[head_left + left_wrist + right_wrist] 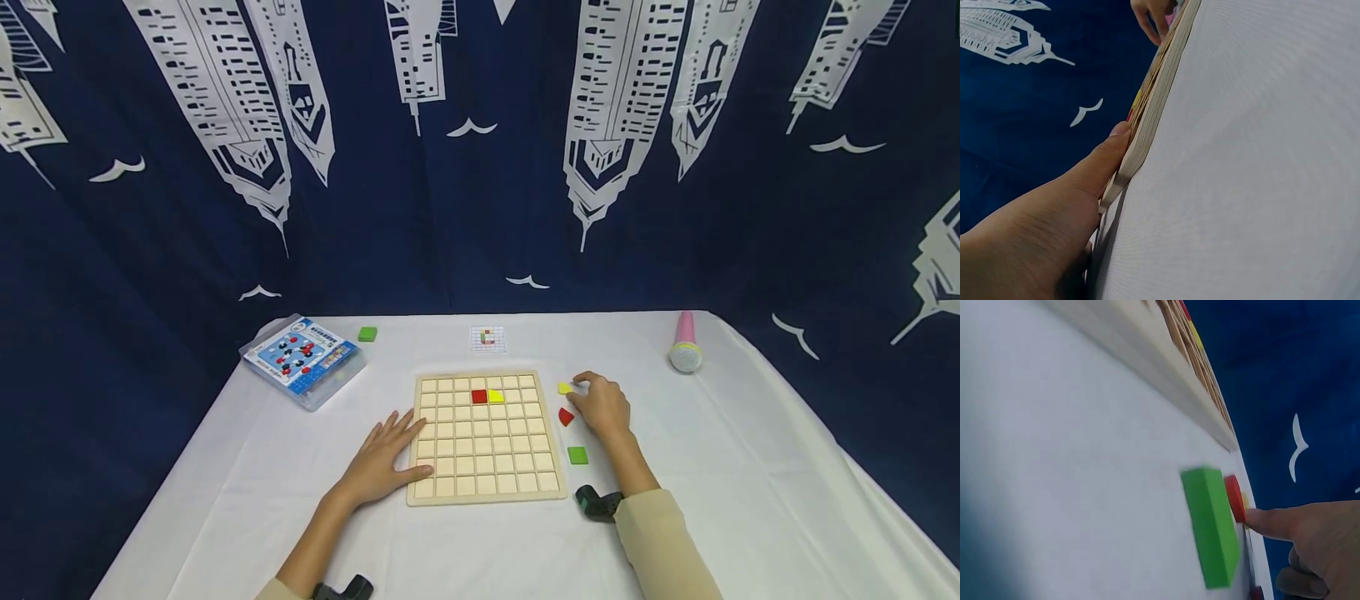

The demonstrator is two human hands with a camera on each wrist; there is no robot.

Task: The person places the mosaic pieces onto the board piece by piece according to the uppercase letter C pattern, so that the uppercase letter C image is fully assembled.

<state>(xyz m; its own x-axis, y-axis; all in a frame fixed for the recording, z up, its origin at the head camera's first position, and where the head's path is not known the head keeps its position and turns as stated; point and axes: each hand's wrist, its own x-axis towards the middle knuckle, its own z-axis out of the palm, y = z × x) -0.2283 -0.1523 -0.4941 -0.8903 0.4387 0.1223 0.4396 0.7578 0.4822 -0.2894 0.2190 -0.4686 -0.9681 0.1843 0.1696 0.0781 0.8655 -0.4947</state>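
"Firstly, the head view?"
"Left hand (390,458), spread, rests on the pale wooden grid board (487,498); right hand (602,406), curved, is at the small yellow piece (564,388) right of the board. Gripping? I cannot tell."
"Left wrist?"
"Thumb touches the board."
"Right wrist?"
"Green square block (1210,525) beside it."

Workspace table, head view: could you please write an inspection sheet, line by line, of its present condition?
Surface: white cloth, lightly creased.
Job's things: wooden grid board holding a red square and adjacent yellow piece; loose yellow piece, loose red piece and loose green piece to its right; pattern card beyond.
Clutter: plastic case, pink microphone, far green piece.
Hands: left hand on board's left edge; right hand at loose yellow piece, contact unclear.
Cables: nothing seen.
Surroundings: navy curtain with white buildings.
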